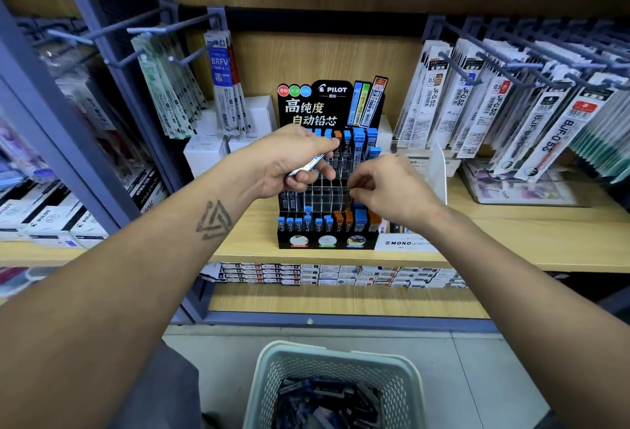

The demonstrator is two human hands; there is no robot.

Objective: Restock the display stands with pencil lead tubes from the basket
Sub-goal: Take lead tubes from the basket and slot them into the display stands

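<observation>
So the lead tubes (308, 165): the left hand (293, 159) has a small bunch of them, fingers curled round the bundle, blue caps poking out toward the stand. It sits right in front of the upper rows of the black Pilot display stand (329, 190). The right hand (385, 186) is just beside it, a bit lower and nearer me, fingertips bunched together over the clear middle slots. It looks like a pinch, but I honestly can't tell if there's a tube in there or not, too small to see.

Progress-wise I'd call it somewhere in the middle. The front row, below both hands, is mostly filled with blue and orange caps, and the back row behind the left hand's knuckles has a line of blue ones plus an orange. The clear dividers between them, right under the fingers, still look largely empty, so that's what's left.

Plenty of stock too: the pale mesh basket (269, 370) is on the floor well below both forearms, closest to me, with a heap of dark and blue tubes inside.

Further out, refill packs hang on pegs either side of the hands, and there's a Mono sign (405, 243) just under the right wrist.
</observation>
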